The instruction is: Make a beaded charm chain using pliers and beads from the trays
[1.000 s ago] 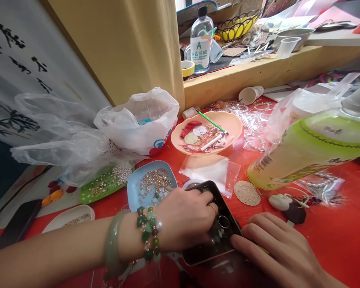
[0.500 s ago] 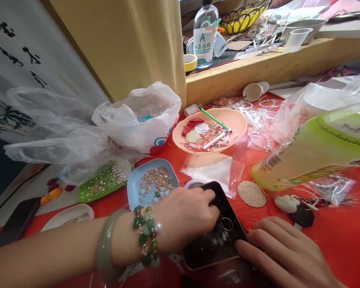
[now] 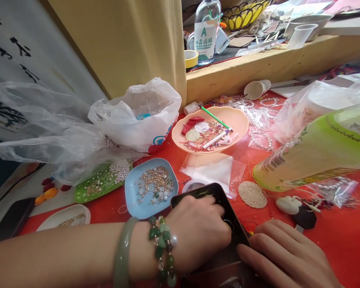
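Observation:
My left hand point(image 3: 199, 232) reaches into a shallow black tray point(image 3: 198, 193) at the near edge of the red table point(image 3: 348, 236). Its fingers curl down over the tray's contents and hide them. A jade bangle and a green bead bracelet circle that wrist. My right hand point(image 3: 283, 254) lies flat on the table against the tray's right rim, fingers stretched out and together. A blue dish point(image 3: 132, 200) of gold findings and beads sits just left of the tray.
A peach dish point(image 3: 237, 120) with sticks and charms stands behind, beside white plastic bags point(image 3: 138, 116). A green dish point(image 3: 87, 192) and a white dish point(image 3: 78, 212) lie left. A tipped green bottle point(image 3: 318, 152), a doily point(image 3: 252, 194), a phone point(image 3: 10, 220) and a cluttered wooden shelf point(image 3: 258, 68) surround them.
My left hand has slid right and nearer over the black tray, now covering the ring and beads seen in it earlier. The view shifted slightly; my right hand stays at the rim.

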